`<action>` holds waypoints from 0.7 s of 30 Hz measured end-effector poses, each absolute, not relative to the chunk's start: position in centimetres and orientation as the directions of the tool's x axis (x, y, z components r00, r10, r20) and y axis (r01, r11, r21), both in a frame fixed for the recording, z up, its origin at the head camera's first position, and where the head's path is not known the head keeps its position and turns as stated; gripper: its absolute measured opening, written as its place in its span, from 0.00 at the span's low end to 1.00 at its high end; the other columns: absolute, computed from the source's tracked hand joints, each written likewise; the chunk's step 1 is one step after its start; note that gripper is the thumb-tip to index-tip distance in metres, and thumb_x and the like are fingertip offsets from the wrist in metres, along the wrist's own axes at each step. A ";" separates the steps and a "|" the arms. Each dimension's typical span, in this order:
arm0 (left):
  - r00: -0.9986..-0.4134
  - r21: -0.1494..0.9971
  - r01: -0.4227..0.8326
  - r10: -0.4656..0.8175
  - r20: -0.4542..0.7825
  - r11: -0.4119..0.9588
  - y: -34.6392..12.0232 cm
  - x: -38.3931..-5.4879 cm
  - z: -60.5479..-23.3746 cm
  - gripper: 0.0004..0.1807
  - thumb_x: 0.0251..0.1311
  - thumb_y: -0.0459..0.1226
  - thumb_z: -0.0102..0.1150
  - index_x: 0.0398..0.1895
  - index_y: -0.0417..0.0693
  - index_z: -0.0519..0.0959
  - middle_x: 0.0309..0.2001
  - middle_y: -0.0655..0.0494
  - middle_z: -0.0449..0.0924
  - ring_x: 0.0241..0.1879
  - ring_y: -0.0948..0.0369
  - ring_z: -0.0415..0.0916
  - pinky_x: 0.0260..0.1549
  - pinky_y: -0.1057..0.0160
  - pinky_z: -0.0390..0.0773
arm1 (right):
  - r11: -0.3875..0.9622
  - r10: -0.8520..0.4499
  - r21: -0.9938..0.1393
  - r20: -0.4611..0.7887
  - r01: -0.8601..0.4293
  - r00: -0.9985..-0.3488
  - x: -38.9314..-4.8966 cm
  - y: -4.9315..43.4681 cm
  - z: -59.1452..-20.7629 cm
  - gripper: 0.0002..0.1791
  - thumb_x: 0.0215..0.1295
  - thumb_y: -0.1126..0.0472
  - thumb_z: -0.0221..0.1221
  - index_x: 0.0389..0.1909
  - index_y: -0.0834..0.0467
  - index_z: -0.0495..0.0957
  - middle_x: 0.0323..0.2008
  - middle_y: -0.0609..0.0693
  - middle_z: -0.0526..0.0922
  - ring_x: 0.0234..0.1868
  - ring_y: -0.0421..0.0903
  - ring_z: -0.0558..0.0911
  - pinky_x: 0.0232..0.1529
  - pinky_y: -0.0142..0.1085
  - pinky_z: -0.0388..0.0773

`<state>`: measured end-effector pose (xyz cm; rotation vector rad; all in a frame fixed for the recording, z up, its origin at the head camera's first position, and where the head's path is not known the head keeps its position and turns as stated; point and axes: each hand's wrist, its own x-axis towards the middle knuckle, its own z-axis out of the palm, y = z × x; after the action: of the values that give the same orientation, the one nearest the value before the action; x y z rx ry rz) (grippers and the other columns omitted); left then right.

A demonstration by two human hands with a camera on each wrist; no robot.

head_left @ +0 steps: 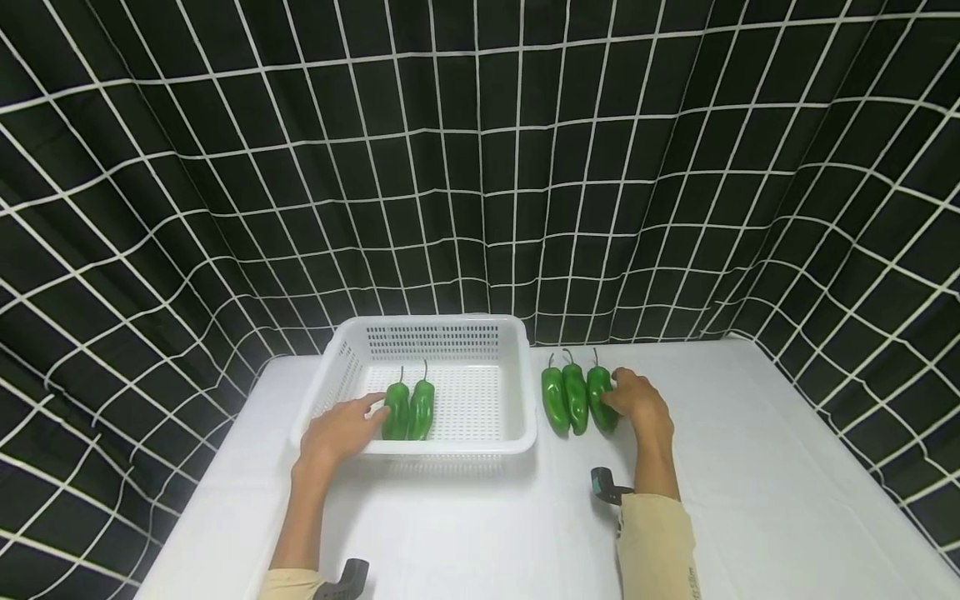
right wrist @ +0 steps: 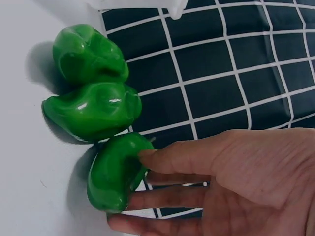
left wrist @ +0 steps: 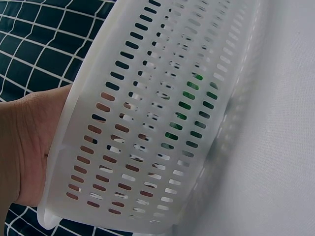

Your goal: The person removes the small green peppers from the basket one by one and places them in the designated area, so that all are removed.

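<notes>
Over the front left rim of the white basket [head_left: 517,400] reaches my left hand [head_left: 341,429], its thumb and forefinger at the left side of a green chili pepper [head_left: 396,412]. A second green chili pepper [head_left: 422,410] lies beside that one. In the left wrist view, the slotted wall [left wrist: 133,123] hides most of the left fingers. On the table to the right, my right hand [head_left: 637,396] holds the rightmost pepper [right wrist: 110,172], thumb against one side and fingers along the other. Two more peppers, a middle one [right wrist: 93,110] and a left one [right wrist: 88,54], lie close beside it.
A white cloth [head_left: 480,533] covers the table under the basket and peppers. Black curtains with a white grid [head_left: 450,167] stand behind the table and along both sides. Dark camera mounts [head_left: 609,486] stick out at both wrists, above beige sleeves [head_left: 656,542].
</notes>
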<state>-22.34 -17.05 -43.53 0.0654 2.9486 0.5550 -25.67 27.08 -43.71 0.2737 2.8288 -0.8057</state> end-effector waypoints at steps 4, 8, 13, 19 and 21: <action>-0.989 0.365 0.014 0.067 -0.131 0.931 -17.0 -22.3 -43.4 0.31 0.79 0.56 0.41 0.77 0.55 0.70 0.72 0.39 0.75 0.71 0.31 0.70 0.63 0.24 0.72 | 0.832 0.131 -0.504 -0.229 0.233 -0.964 -25.6 27.2 -43.6 0.26 0.69 0.59 0.58 0.58 0.77 0.75 0.45 0.73 0.85 0.46 0.66 0.85 0.48 0.58 0.85; -0.989 0.368 0.011 0.065 -0.133 0.930 -16.9 -22.2 -43.4 0.31 0.78 0.56 0.41 0.77 0.55 0.71 0.72 0.39 0.75 0.71 0.31 0.69 0.64 0.24 0.70 | 0.823 0.134 -0.518 -0.223 0.233 -0.966 -25.7 27.3 -43.8 0.22 0.72 0.58 0.57 0.52 0.77 0.78 0.34 0.66 0.85 0.36 0.58 0.84 0.37 0.48 0.83; -0.989 0.371 0.016 0.069 -0.131 0.928 -16.9 -22.2 -43.4 0.30 0.78 0.55 0.41 0.76 0.54 0.71 0.72 0.39 0.75 0.71 0.31 0.70 0.63 0.24 0.72 | 0.823 0.116 -0.525 -0.217 0.216 -0.969 -25.8 27.3 -43.9 0.27 0.74 0.58 0.56 0.60 0.80 0.74 0.39 0.68 0.87 0.38 0.58 0.86 0.43 0.52 0.85; -0.989 0.369 0.014 0.066 -0.128 0.929 -16.9 -22.1 -43.3 0.30 0.78 0.55 0.41 0.76 0.54 0.71 0.72 0.39 0.75 0.70 0.31 0.71 0.62 0.25 0.73 | 0.820 0.101 -0.530 -0.237 0.216 -0.966 -25.9 27.2 -44.0 0.29 0.75 0.58 0.54 0.65 0.79 0.70 0.44 0.71 0.87 0.41 0.59 0.88 0.50 0.58 0.85; -0.989 0.367 0.017 0.068 -0.128 0.930 -16.9 -22.1 -43.3 0.30 0.79 0.55 0.41 0.77 0.54 0.71 0.72 0.39 0.75 0.70 0.31 0.71 0.62 0.25 0.73 | 0.822 0.102 -0.526 -0.241 0.218 -0.965 -25.9 27.3 -44.0 0.30 0.76 0.58 0.54 0.66 0.79 0.69 0.46 0.72 0.87 0.41 0.58 0.88 0.52 0.58 0.85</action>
<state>-22.08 -16.86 -43.30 0.0653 2.9495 0.5585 -25.86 27.26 -43.97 0.2490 2.8033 -0.8450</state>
